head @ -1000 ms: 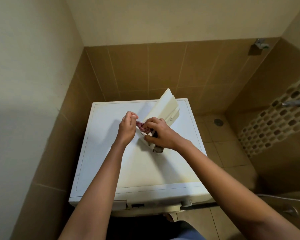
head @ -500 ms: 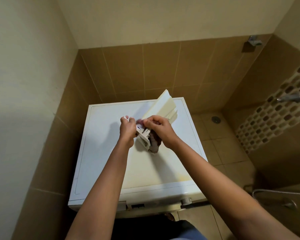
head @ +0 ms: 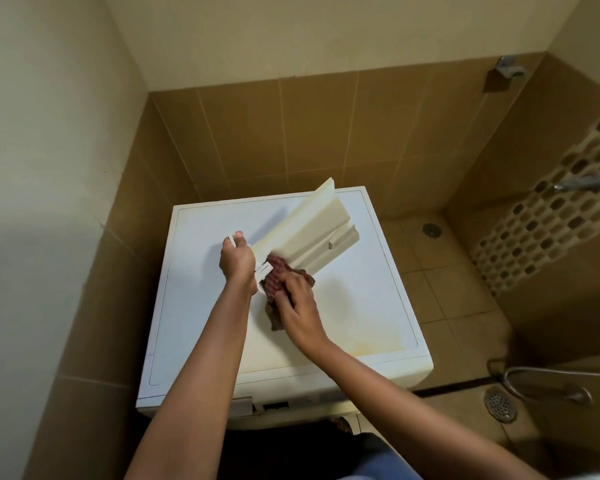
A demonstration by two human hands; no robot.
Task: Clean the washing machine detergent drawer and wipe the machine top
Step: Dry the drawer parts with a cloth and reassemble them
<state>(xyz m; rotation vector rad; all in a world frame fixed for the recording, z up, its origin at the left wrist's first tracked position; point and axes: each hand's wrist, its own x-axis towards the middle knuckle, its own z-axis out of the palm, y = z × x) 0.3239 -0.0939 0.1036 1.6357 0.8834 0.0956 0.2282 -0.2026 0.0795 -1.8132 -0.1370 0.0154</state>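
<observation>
A cream plastic detergent drawer is held tilted above the white top of the washing machine, its far end pointing up and to the right. My left hand grips the drawer's near end. My right hand holds a dark red and brown cloth and presses it against the drawer's near end. Part of the cloth hangs down below my right hand. The drawer's inner side faces away from me.
The machine stands in a corner, with a cream wall on the left and brown tiles behind. To its right lie a tiled floor, a floor drain, a spray hose and a wall tap. Yellowish stains mark the top's front right.
My right hand has slid with the cloth from the drawer's side down to its near end. My left hand has kept its hold while the drawer turned a little.
</observation>
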